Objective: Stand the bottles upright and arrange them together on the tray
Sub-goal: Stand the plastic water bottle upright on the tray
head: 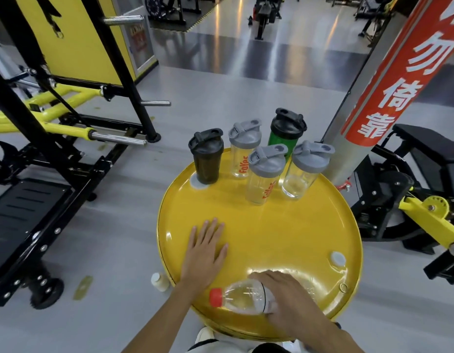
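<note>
A round yellow tray (271, 233) fills the middle of the head view. Several shaker bottles stand upright at its far edge: a black one (207, 159), a green one with a black lid (284, 133), and three clear ones with grey lids (242, 151) (264, 177) (301, 171). A clear plastic bottle with a red cap (241, 299) lies on its side at the near edge. My right hand (289, 296) is closed over its body. My left hand (205, 253) rests flat on the tray with fingers spread, holding nothing.
A silver pillar with a red banner (389, 80) rises just behind the tray on the right. Black and yellow gym machines (55, 138) stand on the left, and another one (412, 194) is on the right. A small white bottle (159, 281) sits on the grey floor by the tray.
</note>
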